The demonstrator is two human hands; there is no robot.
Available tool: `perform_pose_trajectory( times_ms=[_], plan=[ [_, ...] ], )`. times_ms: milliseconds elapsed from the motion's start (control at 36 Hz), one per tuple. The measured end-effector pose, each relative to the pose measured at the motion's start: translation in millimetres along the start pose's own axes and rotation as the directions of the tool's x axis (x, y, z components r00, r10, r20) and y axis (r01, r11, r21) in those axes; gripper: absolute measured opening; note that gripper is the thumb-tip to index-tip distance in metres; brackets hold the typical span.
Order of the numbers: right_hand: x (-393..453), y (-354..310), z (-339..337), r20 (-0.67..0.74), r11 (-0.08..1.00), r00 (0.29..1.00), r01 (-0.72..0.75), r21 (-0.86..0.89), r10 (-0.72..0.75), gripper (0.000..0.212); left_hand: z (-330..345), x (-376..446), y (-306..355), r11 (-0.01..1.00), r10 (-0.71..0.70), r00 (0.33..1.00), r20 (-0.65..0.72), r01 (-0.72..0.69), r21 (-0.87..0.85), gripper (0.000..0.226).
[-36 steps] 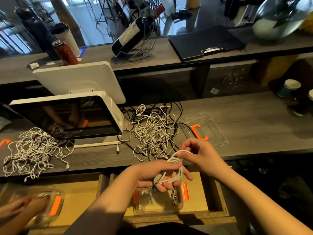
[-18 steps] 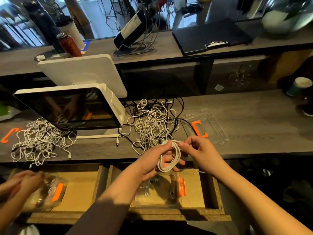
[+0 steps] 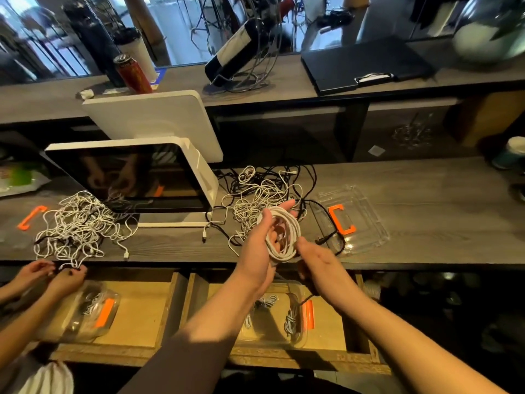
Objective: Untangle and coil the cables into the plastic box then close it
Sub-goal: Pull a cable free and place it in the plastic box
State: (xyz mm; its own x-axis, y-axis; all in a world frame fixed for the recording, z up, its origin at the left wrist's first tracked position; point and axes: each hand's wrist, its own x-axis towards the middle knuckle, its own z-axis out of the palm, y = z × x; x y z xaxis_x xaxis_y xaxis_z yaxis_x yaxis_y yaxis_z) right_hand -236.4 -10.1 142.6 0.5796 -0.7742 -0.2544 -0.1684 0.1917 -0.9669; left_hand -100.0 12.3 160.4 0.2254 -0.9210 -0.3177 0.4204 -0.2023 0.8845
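left hand (image 3: 257, 245) holds white cable coil (image 3: 284, 237) | right hand (image 3: 318, 260) beside coil

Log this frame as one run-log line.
stage: coiling | left hand: holds white cable coil | right hand: at coil's lower edge, grip unclear | plastic box: open, below | lid: on counter

Lower counter: we see a grey wood-grain counter (image 3: 426, 211) spanning the view, with a white-framed screen (image 3: 136, 177) standing on its left part.
Upper shelf: we note a higher grey ledge (image 3: 284, 83) behind it, carrying a red can (image 3: 133, 72), a dark bottle (image 3: 235, 52) tilted in a wire holder, and a black clipboard (image 3: 363, 64).
Drawers: we find open tan wooden drawers (image 3: 136, 311) beneath the counter edge.
Windows: we observe glass panes (image 3: 181, 27) behind the ledge admitting bluish daylight.
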Motion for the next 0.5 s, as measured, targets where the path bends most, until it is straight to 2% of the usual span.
perform_pose_trajectory(
  times_ms=[83, 167, 222, 278, 361, 417, 500],
  plan=[
    [-3.2, -1.7, 15.0, 0.028, 0.997, 1.000, 0.008, 0.078, -0.010, 0.046, 6.8, -0.5, -5.5, 0.994, 0.088, 0.996, -0.034, -0.086, 0.068, 0.050],
    [-3.1, 0.1, 23.4, -0.004, 0.993, 1.000, 0.030, 0.118, -0.030, 0.035, 10.2, -0.9, -6.8, 0.981, 0.169, 0.984, -0.049, -0.163, 0.106, 0.050],
    [-2.2, -1.0, 23.9, -0.043, 0.983, 0.999, -0.004, 0.185, 0.012, 0.029, 13.5, -2.8, -8.5, 0.977, 0.194, 0.980, -0.043, -0.189, 0.101, 0.049],
    [-1.6, -7.0, 24.1, -0.017, 0.957, 0.998, -0.058, 0.284, 0.066, 0.021, 16.6, -4.9, -9.4, 0.976, 0.205, 0.977, -0.053, -0.199, 0.092, 0.048],
    [2.5, -9.1, 23.0, 0.015, 0.917, 0.991, -0.127, 0.377, 0.131, 0.020, 17.9, -3.6, -9.7, 0.970, 0.220, 0.971, -0.094, -0.208, 0.125, 0.045],
    [3.5, -8.9, 21.7, 0.026, 0.907, 0.992, -0.124, 0.401, 0.124, 0.020, 18.0, -2.0, -9.1, 0.969, 0.226, 0.969, -0.102, -0.212, 0.128, 0.045],
    [5.1, -10.3, 18.2, 0.000, 0.941, 0.997, -0.067, 0.331, 0.071, 0.019, 19.4, 0.8, -8.7, 0.972, 0.212, 0.973, -0.095, -0.200, 0.119, 0.045]
  ],
)
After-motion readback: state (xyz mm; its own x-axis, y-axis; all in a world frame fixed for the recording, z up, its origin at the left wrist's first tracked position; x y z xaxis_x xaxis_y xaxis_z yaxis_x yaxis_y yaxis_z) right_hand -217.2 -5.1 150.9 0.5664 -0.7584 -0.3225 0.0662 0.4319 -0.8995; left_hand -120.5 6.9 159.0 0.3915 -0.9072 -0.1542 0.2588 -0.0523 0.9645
